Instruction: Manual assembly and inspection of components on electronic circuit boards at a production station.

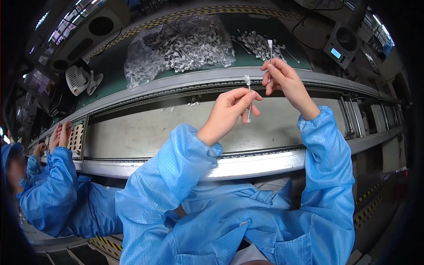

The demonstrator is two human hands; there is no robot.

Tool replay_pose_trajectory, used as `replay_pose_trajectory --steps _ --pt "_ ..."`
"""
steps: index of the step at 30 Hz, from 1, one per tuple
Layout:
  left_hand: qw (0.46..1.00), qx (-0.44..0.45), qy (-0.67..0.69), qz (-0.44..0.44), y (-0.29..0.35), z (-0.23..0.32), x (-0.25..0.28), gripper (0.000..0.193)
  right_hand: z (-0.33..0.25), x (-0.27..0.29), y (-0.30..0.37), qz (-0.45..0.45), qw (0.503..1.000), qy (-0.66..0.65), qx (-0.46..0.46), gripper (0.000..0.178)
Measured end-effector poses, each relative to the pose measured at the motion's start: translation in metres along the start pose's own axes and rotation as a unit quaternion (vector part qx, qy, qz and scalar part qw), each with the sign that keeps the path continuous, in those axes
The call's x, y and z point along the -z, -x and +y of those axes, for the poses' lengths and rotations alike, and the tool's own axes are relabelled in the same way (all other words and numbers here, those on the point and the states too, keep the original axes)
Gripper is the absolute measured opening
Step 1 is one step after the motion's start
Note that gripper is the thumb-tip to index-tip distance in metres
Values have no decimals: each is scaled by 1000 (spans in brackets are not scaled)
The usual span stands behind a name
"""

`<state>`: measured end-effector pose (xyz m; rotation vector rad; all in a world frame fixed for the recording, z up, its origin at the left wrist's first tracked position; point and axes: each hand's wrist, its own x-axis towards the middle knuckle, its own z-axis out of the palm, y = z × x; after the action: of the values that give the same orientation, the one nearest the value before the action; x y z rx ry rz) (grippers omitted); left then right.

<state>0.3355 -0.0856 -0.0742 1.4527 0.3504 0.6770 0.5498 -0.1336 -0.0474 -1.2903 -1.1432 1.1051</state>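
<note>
My left hand (226, 111) is over the conveyor's trough, its thumb and fingers pinching a short cable with white connectors (247, 81) at both ends. That cable stands nearly upright. Slightly farther and to the right, my right hand (287, 81) pinches another short cable with a white connector (270, 44) pointing up; its lower end is partly hidden by the fingers. The two cables are apart. Beyond my hands, a loose pile of similar cables (254, 42) lies on the green surface, beside a clear plastic bag (140, 62) heaped with more.
A metal conveyor rail (265, 164) runs across in front of me. A few small cables (193, 102) lie in the trough. At the left are a white fan (78, 81), a perforated tray (77, 140) and a co-worker's hands (62, 134). A device with a lit display (335, 53) stands far right.
</note>
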Motion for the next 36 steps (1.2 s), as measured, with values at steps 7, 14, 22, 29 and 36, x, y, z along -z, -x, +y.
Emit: replay_pose_trajectory --steps 7,14,22,29,36 --pt "996 60 -67 17 6 11 -2 28 36 -9 -15 -83 996 7 36 23" --pt "995 58 -79 12 3 0 -4 30 33 -11 -6 -70 994 27 74 19" --pt "996 72 -40 21 5 -3 -3 29 44 -7 -15 -3 991 49 126 14" --pt "997 59 39 27 19 28 -9 29 35 5 -16 15 985 55 166 24" --pt "965 10 -188 183 107 93 42 25 28 5 -18 7 992 38 121 24"
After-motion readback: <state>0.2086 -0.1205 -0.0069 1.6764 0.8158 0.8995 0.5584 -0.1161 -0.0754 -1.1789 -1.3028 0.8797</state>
